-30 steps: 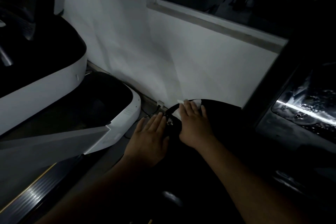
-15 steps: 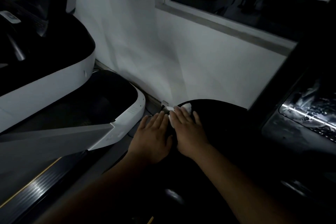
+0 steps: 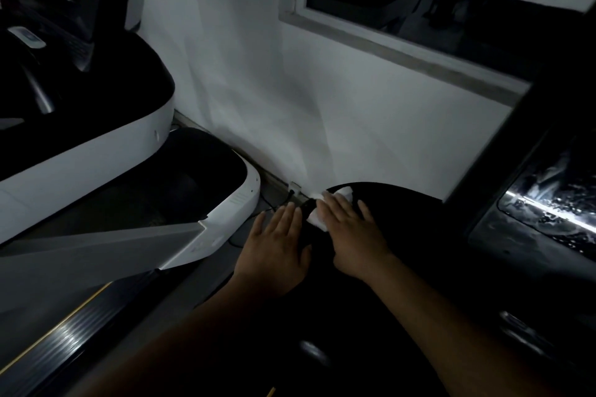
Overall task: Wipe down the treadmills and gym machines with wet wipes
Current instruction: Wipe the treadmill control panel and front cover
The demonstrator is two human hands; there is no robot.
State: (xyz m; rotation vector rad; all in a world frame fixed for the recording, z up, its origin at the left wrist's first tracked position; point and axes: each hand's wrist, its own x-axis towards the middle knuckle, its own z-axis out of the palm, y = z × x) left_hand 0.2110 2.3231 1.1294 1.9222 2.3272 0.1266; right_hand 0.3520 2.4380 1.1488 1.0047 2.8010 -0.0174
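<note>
Four straight fingers (image 3: 337,209) of the right hand (image 3: 353,237), spread flat over the wipe (image 3: 317,219); no curl, no pinch, only pressing it down under fingers and palm; probably so for broad contact and even pressure on the curved black hood (image 3: 419,226). Left hand (image 3: 277,246) just beside, its fingers also straight and close together, with nothing in them; rests flat on the hood's left edge, apparently to brace the forward lean; whether it touches the wipe, cannot tell.

Wipe mostly hidden under the right hand; shows white past the fingertips and again at the thumb side; sits at the hood's far left rim, near the foot of the wall (image 3: 354,122); looks folded or bunched into an oblong pad; long axis seems to run from near-left to far-right, crosswise under the fingers, far end pointing toward the wall; true outline cannot be told.

Hood dim, its surface hard to read. Further out, to the left: white treadmill (image 3: 238,203), well clear of both hands; above the wall, dark window (image 3: 419,10).

Judged mid-wipe along the hood's front rim; most of the hood likely yet to do.
</note>
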